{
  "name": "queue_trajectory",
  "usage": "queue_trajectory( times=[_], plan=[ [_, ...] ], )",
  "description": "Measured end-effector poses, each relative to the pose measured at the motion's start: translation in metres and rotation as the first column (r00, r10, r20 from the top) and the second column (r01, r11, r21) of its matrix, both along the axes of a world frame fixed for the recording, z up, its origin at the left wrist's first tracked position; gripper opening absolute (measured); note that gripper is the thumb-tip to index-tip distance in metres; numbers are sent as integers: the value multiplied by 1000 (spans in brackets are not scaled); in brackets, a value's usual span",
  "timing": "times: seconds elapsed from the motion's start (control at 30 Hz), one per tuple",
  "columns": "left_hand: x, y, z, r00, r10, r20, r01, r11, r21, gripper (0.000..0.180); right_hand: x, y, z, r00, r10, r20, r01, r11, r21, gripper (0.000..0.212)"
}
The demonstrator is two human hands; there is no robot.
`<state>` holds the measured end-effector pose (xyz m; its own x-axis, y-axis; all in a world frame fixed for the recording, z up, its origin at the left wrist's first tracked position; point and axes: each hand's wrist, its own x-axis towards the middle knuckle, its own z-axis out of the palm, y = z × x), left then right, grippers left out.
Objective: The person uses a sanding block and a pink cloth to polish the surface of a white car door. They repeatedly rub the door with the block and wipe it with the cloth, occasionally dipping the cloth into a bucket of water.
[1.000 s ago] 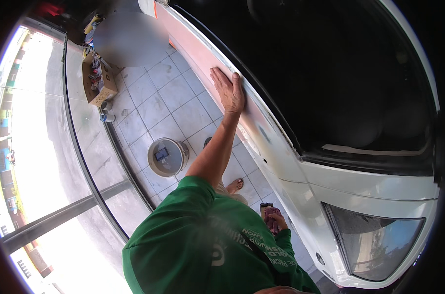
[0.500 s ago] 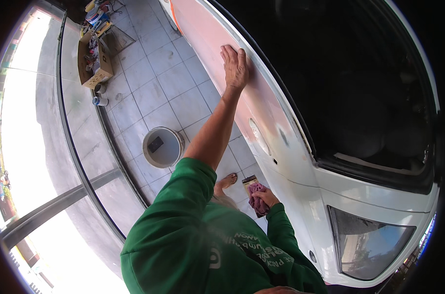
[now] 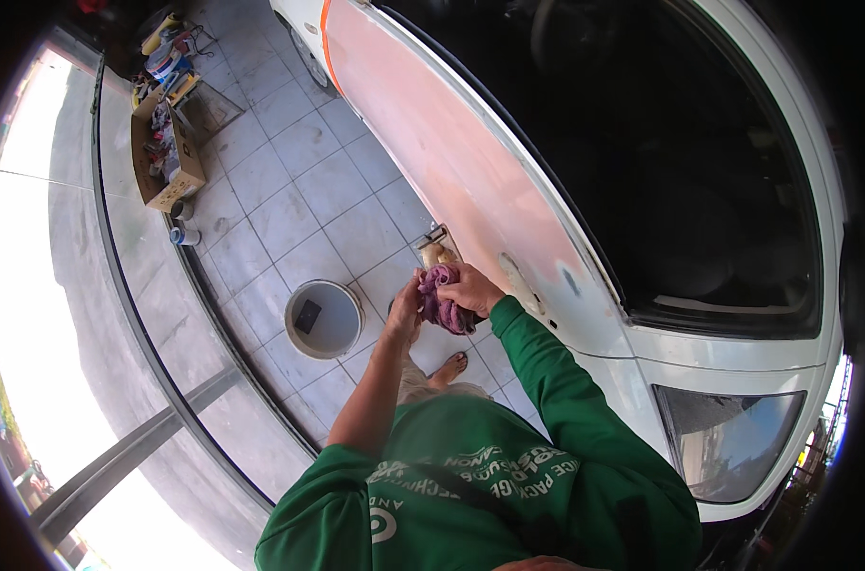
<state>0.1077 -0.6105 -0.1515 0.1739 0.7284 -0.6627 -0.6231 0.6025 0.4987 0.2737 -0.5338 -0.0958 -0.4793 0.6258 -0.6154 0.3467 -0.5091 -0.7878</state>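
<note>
My right hand (image 3: pixel 472 290) is closed round a crumpled purple cloth (image 3: pixel 444 303). My left hand (image 3: pixel 406 309) meets it from the other side, its fingers at the cloth's edge and partly hidden. Beyond the cloth sticks out the end of a flat board with a metal clamp, which looks like a hand sander (image 3: pixel 438 247); the rest of it is covered by the cloth and my hands. Both hands are in front of my body, beside the white car door (image 3: pixel 451 162), whose surface bears a large pinkish, sanded-looking patch. An orange strip of tape (image 3: pixel 326 43) edges that patch.
Left of my hands, a bucket (image 3: pixel 347 354) of cloudy water holds a dark rectangular block (image 3: pixel 308 316). Farther off stand a cardboard box (image 3: pixel 175 190) of odds and ends and small cans (image 3: pixel 184 236). A glass panel wall runs along the left; my bare foot (image 3: pixel 448 369) rests on the tiles.
My left hand has left the pinkish door panel and come back to the cloth. My right hand has risen forward with the cloth and board. The view has shifted slightly.
</note>
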Motion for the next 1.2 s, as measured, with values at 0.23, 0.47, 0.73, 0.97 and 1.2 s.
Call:
queue_trajectory(
  times=[0.23, 0.47, 0.73, 0.97, 1.2],
  plan=[
    [-7, 66, 7, 991, 135, -7, -135, 988, 76, 43, -33, 9, 55, 986, -41, 159, -113, 532, 839, 38],
    [-14, 97, 6, 915, 360, -183, -380, 921, -90, 44, 35, 62, 172, 928, -23, 371, -348, 299, 888, 34],
    [10, 82, -1, 671, 478, 567, -583, 812, 5, 55, 102, 86, 152, 503, 183, 845, -802, -265, 535, 26],
    [49, 117, 6, 671, 541, 507, -698, 692, 185, 44, 54, 182, 166, 876, 144, 461, -471, 48, 881, 27],
    [98, 190, 80, 766, 624, 153, -629, 681, 374, 43, 53, 243, 135, 967, -64, 247, -216, 307, 927, 32]
  ],
)
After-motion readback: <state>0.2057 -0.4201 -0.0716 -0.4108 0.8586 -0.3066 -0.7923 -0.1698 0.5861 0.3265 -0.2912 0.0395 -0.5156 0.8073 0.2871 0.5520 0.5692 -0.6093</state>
